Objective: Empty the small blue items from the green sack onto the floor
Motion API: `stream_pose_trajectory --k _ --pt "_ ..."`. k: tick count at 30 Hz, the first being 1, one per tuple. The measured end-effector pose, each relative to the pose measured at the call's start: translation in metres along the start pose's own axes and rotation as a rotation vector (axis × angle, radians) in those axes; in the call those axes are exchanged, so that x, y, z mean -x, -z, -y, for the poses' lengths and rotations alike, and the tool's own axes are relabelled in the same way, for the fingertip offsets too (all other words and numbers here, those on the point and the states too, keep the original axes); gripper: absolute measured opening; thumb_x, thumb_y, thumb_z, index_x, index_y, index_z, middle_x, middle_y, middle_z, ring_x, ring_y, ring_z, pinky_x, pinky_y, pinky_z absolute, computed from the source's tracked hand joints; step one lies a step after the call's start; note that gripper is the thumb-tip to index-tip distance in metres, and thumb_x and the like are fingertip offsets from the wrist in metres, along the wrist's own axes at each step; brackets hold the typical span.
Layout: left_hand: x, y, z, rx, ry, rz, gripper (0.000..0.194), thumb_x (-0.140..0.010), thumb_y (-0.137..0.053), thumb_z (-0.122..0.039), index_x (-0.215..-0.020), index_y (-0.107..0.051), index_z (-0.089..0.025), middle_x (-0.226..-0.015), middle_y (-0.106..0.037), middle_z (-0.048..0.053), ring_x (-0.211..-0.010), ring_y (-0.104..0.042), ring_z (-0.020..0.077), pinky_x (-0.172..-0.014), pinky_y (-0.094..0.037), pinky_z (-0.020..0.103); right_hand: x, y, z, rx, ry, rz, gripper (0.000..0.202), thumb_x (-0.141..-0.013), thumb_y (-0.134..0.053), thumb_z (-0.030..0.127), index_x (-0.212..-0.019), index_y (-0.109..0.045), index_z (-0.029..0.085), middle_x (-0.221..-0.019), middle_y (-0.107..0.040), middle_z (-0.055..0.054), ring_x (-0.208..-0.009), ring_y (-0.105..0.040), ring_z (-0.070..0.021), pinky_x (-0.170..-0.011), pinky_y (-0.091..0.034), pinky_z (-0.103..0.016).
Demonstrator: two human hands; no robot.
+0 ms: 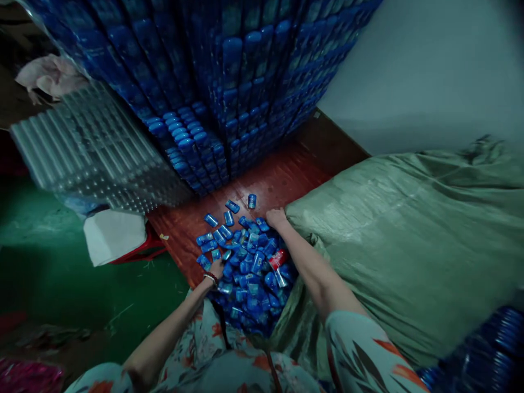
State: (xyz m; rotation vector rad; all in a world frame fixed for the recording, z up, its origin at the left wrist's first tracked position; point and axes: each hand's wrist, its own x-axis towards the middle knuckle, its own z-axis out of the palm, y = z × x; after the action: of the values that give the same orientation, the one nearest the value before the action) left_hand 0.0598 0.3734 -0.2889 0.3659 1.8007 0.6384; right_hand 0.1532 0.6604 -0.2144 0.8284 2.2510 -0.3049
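Note:
A heap of small blue cans (249, 273) lies in front of me on a reddish-brown board, spilling from the mouth of a large pale green woven sack (393, 229). My left hand (216, 268), with a beaded bracelet at the wrist, reaches into the heap's left side. Its fingers are curled against a blue can (226, 255), partly hidden and small in view. Beyond the heap's upper right edge, my right hand (277, 218) is closed at the sack's edge and appears to grip its fabric. One red can (279, 258) stands out among the blue ones.
Tall stacks of blue cans (245, 71) in clear wrap rise ahead. Left of them are stacked ribbed clear plastic trays (94, 142) and a red stool (141, 248) with a white cover. A pale wall (429, 71) stands at the right. The floor (155, 289) is green.

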Motion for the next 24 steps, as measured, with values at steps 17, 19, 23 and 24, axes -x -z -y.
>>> stream_pose_trajectory --k 17,19,23,24 --pt "0.012 -0.011 -0.025 -0.495 -0.288 0.021 0.069 -0.087 -0.044 -0.054 -0.147 -0.027 -0.024 -0.156 -0.013 0.011 -0.142 -0.006 0.0377 -0.107 -0.012 0.066 0.097 0.010 0.042 0.023 0.006 -0.362 0.050 -0.092 -0.030 0.016 -0.141 -0.036 0.011 -0.144 -0.038 -0.017 -0.135 -0.031 -0.0296 -0.114 -0.004 -0.053" --pt "0.018 -0.007 -0.019 -0.565 -0.369 0.026 0.072 -0.086 -0.047 -0.053 -0.147 -0.027 -0.022 -0.156 -0.013 0.012 -0.143 -0.004 0.0373 -0.109 -0.011 0.064 0.142 0.003 0.055 0.013 0.027 -0.466 0.048 -0.092 -0.032 0.019 -0.139 -0.040 0.013 -0.145 -0.037 -0.015 -0.137 -0.026 -0.0295 -0.114 -0.003 -0.054" --pt "0.025 -0.001 -0.011 -0.645 -0.613 0.138 0.074 -0.084 -0.051 -0.050 -0.145 -0.031 -0.014 -0.156 -0.011 0.015 -0.143 0.005 0.0356 -0.114 -0.008 0.055 0.251 -0.048 0.098 -0.126 -0.228 -0.650 0.048 -0.096 -0.028 0.032 -0.143 -0.034 0.024 -0.150 -0.031 -0.008 -0.141 -0.021 -0.0242 -0.114 -0.002 -0.055" --pt "0.026 0.003 -0.011 -0.645 -0.662 0.175 0.073 -0.084 -0.051 -0.049 -0.144 -0.032 -0.013 -0.156 -0.012 0.016 -0.143 0.006 0.0353 -0.114 -0.008 0.053 0.277 -0.069 0.112 -0.182 -0.370 -0.666 0.050 -0.095 -0.029 0.038 -0.143 -0.034 0.023 -0.149 -0.031 -0.010 -0.141 -0.021 -0.0253 -0.114 -0.004 -0.056"
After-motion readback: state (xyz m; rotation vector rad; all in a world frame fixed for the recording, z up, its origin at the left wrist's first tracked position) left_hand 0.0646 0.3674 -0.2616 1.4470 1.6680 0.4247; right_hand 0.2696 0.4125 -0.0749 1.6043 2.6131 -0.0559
